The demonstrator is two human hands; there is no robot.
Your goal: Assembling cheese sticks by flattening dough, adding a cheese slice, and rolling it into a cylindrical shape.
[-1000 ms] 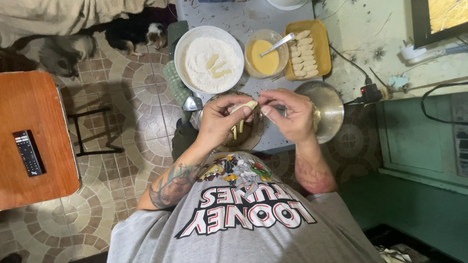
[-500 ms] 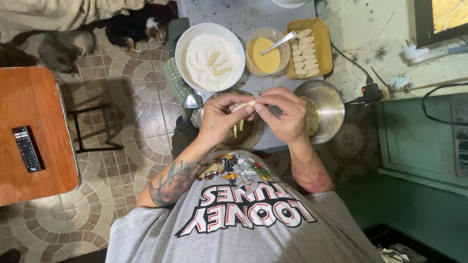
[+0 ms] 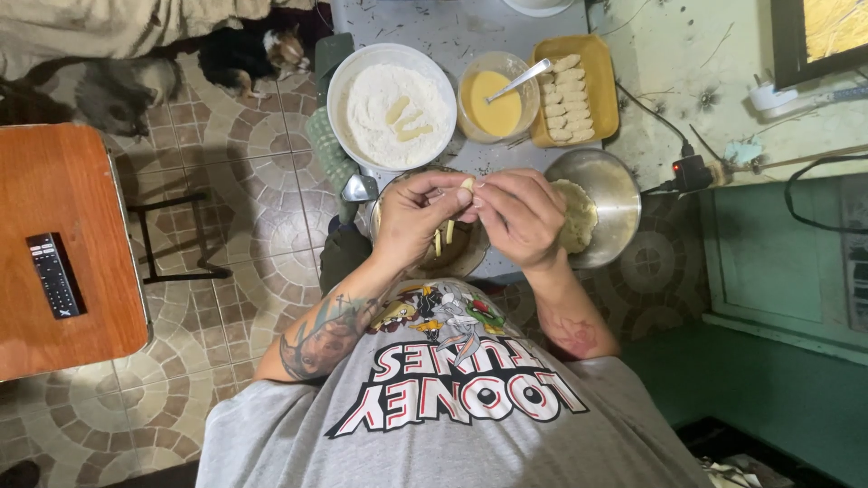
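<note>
Above the near edge of the tabletop point(image 3: 434, 36), the left hand point(image 3: 418, 217) and the right hand point(image 3: 523, 217) meet, fingertips pinched together on a small piece of pale dough point(image 3: 467, 185). Both hands are closed on this piece and hide most of it. Directly beneath them sits a dark bowl point(image 3: 457, 258) holding pale strips point(image 3: 443, 239); the hands cover most of its contents. Just to the right stands a metal bowl point(image 3: 615, 194) containing a mass of dough point(image 3: 579, 217), partly hidden by the right hand. Farther in on the tabletop stands a white bowl of flour point(image 3: 393, 108) with three shaped pieces lying in it. Beside it is a clear cup of yellow liquid point(image 3: 493, 95) with a spoon point(image 3: 520, 79) leaning in it. A yellow tray point(image 3: 604, 81) holds rows of shaped pieces. Off the tabletop, a wooden table point(image 3: 63, 244) carries a remote control point(image 3: 52, 274).
</note>
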